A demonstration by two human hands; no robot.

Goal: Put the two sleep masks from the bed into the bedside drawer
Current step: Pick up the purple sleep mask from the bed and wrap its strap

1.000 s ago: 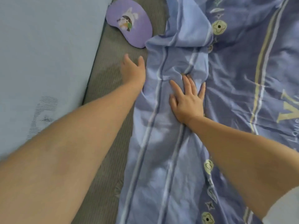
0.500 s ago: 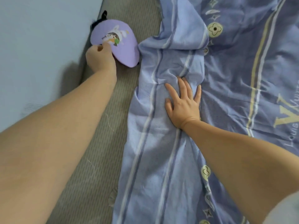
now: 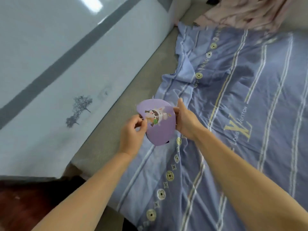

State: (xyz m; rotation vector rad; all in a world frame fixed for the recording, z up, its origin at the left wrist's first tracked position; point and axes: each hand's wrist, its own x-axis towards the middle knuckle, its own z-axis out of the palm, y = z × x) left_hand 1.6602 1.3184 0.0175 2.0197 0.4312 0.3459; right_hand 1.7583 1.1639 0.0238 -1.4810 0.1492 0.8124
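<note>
A purple sleep mask (image 3: 162,129) with a cartoon rabbit print is held up above the bed between both hands. My left hand (image 3: 132,135) pinches its left edge with thumb and fingers. My right hand (image 3: 185,121) grips its right edge. A bit of dark strap shows at the mask's lower edge. Only this one mask is in view, and no bedside drawer can be seen.
A blue striped quilt (image 3: 241,100) with yellow lettering covers the bed; a grey mattress strip (image 3: 116,117) runs along its left. A pale glossy headboard panel (image 3: 50,72) stands at the left. Pink fabric (image 3: 241,12) lies at the far top. Dark reddish floor (image 3: 25,205) shows at bottom left.
My left hand took the mask off the mattress and lifted it. My right hand left the quilt and now grips the mask's other edge. The view has pulled back and up.
</note>
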